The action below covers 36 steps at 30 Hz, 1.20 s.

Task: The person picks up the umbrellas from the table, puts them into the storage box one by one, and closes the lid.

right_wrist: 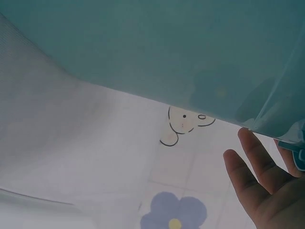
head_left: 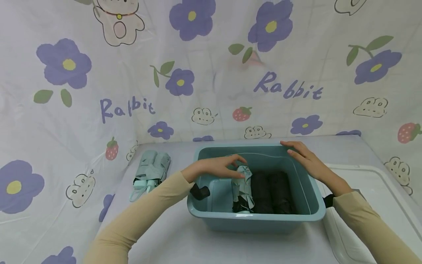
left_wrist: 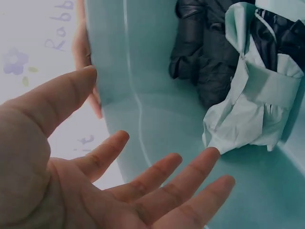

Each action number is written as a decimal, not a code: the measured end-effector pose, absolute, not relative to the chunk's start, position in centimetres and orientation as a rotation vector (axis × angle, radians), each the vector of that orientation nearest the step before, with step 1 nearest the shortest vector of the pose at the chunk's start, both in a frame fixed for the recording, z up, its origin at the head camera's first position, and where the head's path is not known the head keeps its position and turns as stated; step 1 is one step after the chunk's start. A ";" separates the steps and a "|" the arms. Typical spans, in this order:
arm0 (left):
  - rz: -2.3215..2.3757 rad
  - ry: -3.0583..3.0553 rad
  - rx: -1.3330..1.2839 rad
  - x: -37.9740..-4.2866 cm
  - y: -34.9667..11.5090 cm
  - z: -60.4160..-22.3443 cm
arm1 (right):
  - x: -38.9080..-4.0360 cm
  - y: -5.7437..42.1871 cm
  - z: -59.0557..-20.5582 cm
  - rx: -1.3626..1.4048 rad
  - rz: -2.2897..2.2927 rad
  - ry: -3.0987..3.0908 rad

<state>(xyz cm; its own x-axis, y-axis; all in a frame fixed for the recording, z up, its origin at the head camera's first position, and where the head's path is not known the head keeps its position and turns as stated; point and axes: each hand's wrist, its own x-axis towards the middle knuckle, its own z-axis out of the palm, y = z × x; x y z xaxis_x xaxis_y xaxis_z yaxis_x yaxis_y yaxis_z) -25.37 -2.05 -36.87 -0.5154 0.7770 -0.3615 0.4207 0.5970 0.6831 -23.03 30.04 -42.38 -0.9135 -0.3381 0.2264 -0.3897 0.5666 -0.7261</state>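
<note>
My left hand [head_left: 215, 167] reaches over the blue-green plastic bin [head_left: 257, 217], above a pale green folded umbrella [head_left: 242, 185]. In the left wrist view its fingers [left_wrist: 190, 181] are spread, with nothing between them and the umbrella a short way beyond the fingertips. Two black rolled bundles [head_left: 261, 192] lie side by side in the bin, right of the umbrella. At the bin's far right corner, my right hand [head_left: 308, 163] rests along the rim. The right wrist view shows its fingers [right_wrist: 259, 160] extended against the outside of the bin.
Two more pale green folded umbrellas [head_left: 150, 165] lie on the table left of the bin, handles toward me. A white lid-like panel [head_left: 372, 183] lies to the right, beside the bin. A printed sheet [head_left: 214, 91] hangs behind the table.
</note>
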 end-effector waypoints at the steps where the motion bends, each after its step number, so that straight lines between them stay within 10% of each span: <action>1: 0.709 2.171 0.944 -25.4 -2.3 -36.7 | -23.1 30.0 -42.4 0.630 1.289 -2.728; 36: 1.547 2.366 0.940 -26.8 -11.6 -37.5 | -22.7 29.8 -42.1 0.609 1.310 -2.745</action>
